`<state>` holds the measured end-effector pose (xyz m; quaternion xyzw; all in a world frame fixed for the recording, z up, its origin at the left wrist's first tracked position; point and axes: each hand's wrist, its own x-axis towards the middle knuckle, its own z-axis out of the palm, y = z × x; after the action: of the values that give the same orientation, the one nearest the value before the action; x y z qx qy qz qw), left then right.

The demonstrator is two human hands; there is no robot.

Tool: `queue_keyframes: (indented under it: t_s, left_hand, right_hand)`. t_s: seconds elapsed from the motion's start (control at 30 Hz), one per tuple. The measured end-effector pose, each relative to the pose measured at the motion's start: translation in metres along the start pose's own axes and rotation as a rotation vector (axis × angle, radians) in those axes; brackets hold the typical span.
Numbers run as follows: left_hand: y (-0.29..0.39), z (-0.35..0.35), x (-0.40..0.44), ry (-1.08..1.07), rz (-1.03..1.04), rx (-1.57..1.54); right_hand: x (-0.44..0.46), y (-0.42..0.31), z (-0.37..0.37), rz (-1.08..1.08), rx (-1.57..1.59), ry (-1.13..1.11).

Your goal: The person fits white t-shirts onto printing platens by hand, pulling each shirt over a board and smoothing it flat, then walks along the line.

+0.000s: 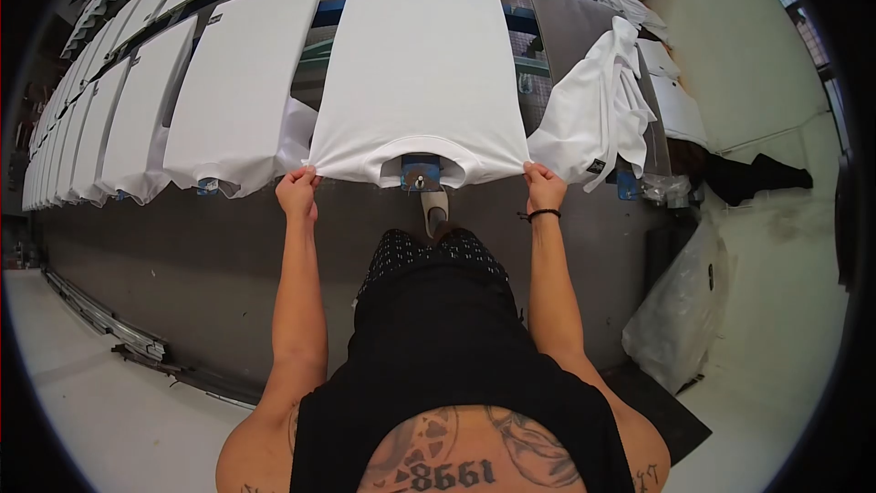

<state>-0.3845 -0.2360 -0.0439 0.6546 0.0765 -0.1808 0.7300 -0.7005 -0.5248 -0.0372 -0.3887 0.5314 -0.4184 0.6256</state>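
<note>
A white T-shirt (415, 64) is stretched flat over a board in front of me, its neckline towards me and a small dark label near the far left corner. My left hand (297, 194) pinches the near left corner of the shirt. The near right corner is pinched by my right hand (545, 188), which wears a dark bracelet on the wrist. Between the hands, a blue bracket (421, 173) shows through the neck opening. Both hands pull the near edge out sideways, so the cloth looks taut.
To the left runs a row of boards dressed in white shirts (246, 82). A crumpled white shirt (598, 110) lies on the grey board (570, 27) to the right. Beyond it are a black cloth (753, 179) and a clear plastic bag (680, 301) by the wall.
</note>
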Motion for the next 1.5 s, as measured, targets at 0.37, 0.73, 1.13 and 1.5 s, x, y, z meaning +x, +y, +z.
queue_keyframes:
  t_s: [0.37, 0.73, 1.13, 1.5]
  left_hand:
    - [-0.026, -0.022, 0.001, 0.008, -0.035, 0.061]
    - [-0.047, -0.002, 0.019, 0.068, -0.069, 0.203]
    - [-0.027, 0.007, 0.025, 0.058, 0.052, 0.760]
    - [0.039, 0.069, 0.034, -0.123, 0.118, 0.975]
  right_hand:
    - [-0.001, 0.040, -0.022, -0.197, -0.190, 0.039]
    - [0.035, 0.078, -0.018, -0.160, -0.415, 0.063]
    - [0.038, 0.041, -0.012, -0.262, -0.913, -0.104]
    - [0.053, -0.007, 0.049, -0.264, -0.807, -0.100]
